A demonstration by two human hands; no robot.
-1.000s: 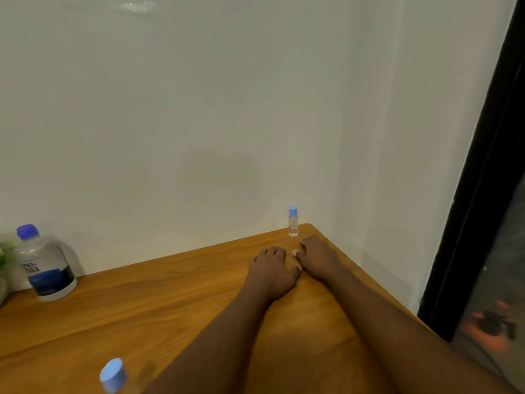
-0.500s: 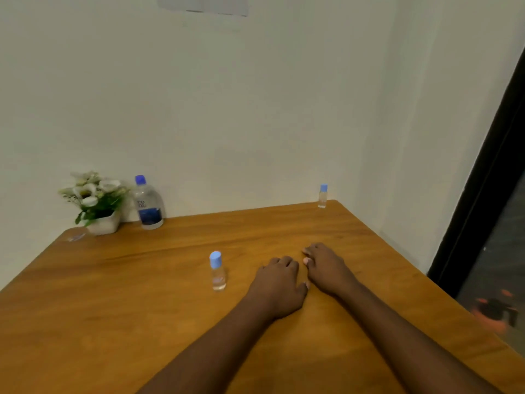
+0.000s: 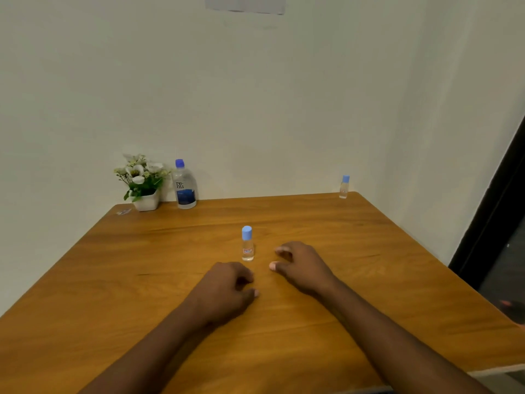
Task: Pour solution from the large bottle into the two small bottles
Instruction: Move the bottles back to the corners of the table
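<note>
Wood surface (image 3: 341, 228) fully in view now, left hand (image 3: 227, 291) and right hand (image 3: 305, 268) parted, loosely curled, empty, just short of near small bottle (image 3: 247, 245), large bottle (image 3: 185, 187) and other small bottle (image 3: 344, 187) well behind it, guessing nothing poured.

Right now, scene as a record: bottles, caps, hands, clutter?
large bottle: upright, capped, far left of table
near small bottle: upright, capped, mid-table
far small bottle: upright, capped, far right corner
left hand: loosely curled, holds nothing
right hand: loosely curled, holds nothing
flower pot: left of large bottle
</note>
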